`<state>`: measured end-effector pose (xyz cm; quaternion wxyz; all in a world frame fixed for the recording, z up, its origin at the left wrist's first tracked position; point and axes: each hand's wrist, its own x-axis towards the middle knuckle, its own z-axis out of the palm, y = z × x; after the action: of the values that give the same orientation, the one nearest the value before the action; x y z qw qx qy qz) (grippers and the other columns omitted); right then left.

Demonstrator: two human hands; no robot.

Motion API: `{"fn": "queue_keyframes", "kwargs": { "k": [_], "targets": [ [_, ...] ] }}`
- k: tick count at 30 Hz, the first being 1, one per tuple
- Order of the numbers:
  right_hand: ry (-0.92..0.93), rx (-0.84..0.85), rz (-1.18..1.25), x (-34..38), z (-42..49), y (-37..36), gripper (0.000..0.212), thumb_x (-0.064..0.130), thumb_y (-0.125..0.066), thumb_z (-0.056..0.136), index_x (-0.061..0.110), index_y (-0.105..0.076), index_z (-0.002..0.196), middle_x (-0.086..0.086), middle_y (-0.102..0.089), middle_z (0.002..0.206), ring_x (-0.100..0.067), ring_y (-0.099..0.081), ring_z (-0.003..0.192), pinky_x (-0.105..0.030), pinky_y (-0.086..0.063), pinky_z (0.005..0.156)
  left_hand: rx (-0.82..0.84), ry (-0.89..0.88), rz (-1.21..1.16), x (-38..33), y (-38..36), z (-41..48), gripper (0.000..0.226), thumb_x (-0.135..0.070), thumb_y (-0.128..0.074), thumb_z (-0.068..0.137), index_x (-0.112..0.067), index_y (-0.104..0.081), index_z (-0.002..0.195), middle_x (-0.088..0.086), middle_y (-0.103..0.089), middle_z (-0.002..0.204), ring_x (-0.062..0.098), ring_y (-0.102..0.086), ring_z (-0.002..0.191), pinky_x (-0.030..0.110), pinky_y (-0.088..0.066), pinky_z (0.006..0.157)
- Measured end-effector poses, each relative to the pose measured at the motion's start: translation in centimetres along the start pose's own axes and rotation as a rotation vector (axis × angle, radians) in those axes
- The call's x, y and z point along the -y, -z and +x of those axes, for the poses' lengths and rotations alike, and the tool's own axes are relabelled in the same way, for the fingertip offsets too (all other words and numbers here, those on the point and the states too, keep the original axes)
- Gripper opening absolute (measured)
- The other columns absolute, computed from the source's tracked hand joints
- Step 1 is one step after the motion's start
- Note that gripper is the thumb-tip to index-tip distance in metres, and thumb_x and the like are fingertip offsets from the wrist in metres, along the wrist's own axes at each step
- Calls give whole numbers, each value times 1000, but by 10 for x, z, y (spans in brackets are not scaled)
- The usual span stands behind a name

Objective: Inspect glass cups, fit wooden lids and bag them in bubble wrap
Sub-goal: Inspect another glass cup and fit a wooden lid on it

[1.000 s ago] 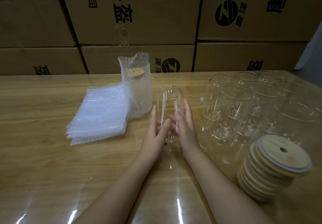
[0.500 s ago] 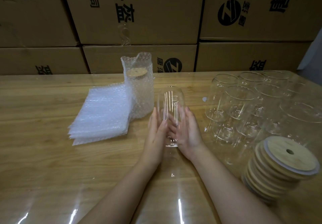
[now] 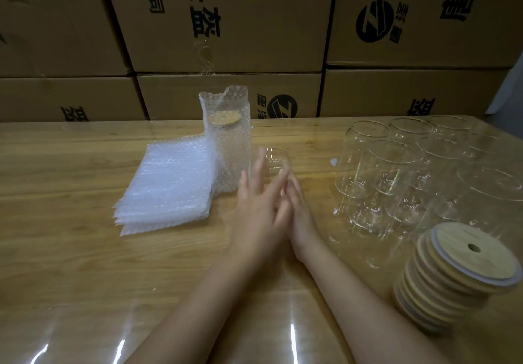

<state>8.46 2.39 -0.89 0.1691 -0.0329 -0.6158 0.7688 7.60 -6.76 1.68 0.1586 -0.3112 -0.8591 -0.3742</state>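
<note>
Glass first: sandwiching the glass cup [image 3: 275, 160] between two flat palms, fingers straight, neither hand curling round it; holding it roughly upright at mid-table, long axis vertical, rim up; laying the left hand [image 3: 254, 208] in front, its blurred fingers crossing over the right hand [image 3: 301, 216]; judging this as inspecting, lidding not yet begun; noting the wooden lids [image 3: 464, 267] stacked well off to the right, nearer the right hand; probably reaching there with that hand while steadying with the left; leaving the bubble wrap bags [image 3: 167, 185] and the bagged cup [image 3: 226, 148], both leftward, for afterwards.
</note>
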Motion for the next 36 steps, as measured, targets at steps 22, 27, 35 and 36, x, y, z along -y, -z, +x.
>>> {"fn": "queue_keyframes", "kwargs": {
  "k": [22,27,35,36],
  "targets": [
    [673,-3,-858,0,-20,-29,48,24,-44,92,16,-47,140,1,-24,157,-18,-11,148,-29,-10,120,-74,322,-862,48,10,2,62,-54,-42,94,-32,-28,150,-11,-37,151,-10,-46,124,10,-47,88],
    [710,-131,-793,11,-17,-22,46,21,-45,93,12,-48,138,0,-27,154,-23,-18,147,-27,-11,119,-64,277,-883,31,2,6,52,-64,-48,82,-62,-26,130,-17,-19,157,0,-31,138,35,-37,112],
    [412,-57,-371,42,-4,-12,38,33,-47,92,47,-41,127,12,-30,151,6,-31,135,-11,-32,103,8,238,-942,25,-6,6,65,-62,-50,82,-52,-23,140,-8,-29,156,10,-42,135,43,-45,103],
    [350,-47,-262,47,-4,-9,37,39,-48,91,48,-41,125,13,-37,146,12,-40,126,-6,-39,93,21,226,-941,22,-5,5,63,-64,-51,78,-56,-25,135,-4,-40,149,10,-53,124,36,-51,94]
  ]
}}
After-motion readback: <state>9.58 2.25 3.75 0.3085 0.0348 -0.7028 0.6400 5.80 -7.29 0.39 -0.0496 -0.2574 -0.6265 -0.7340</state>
